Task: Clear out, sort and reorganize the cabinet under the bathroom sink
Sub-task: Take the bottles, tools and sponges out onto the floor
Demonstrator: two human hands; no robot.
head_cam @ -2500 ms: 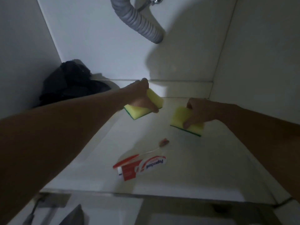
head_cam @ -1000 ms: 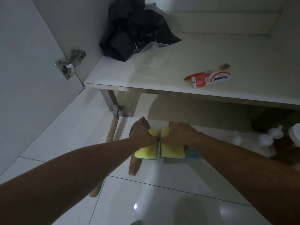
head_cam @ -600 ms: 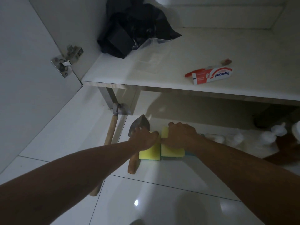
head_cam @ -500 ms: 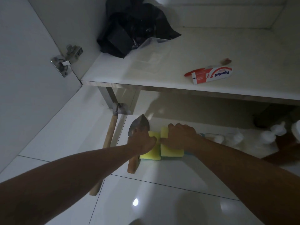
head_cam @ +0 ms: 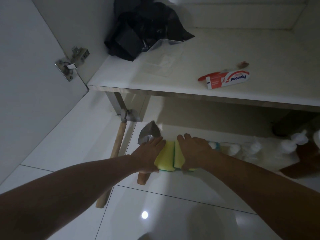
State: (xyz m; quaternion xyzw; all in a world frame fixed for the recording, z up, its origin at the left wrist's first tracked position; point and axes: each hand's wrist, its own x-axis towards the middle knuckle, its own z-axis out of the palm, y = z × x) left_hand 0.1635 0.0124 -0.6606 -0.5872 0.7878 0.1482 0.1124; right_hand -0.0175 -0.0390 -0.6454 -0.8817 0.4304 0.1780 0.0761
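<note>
Two yellow sponges with green scouring sides sit side by side on the white floor tiles in front of the cabinet. My left hand (head_cam: 149, 156) rests on the left sponge (head_cam: 164, 158). My right hand (head_cam: 194, 149) grips the right sponge (head_cam: 179, 159). The two sponges touch each other. On the cabinet floor (head_cam: 190, 90) above lie a red and white toothpaste box (head_cam: 228, 80) and a red toothbrush (head_cam: 223, 72) behind it.
A black bag (head_cam: 143, 26) and a clear plastic tub (head_cam: 164, 56) sit at the cabinet's back left. A trowel (head_cam: 149, 135) and a wooden-handled tool (head_cam: 116, 153) lie left of the sponges. White bottles (head_cam: 251, 148) lie right. The cabinet door (head_cam: 34, 84) stands open left.
Both hands carried the sponges out of the cabinet down to the floor. In the last half second they pressed them together and settled them on the tiles.
</note>
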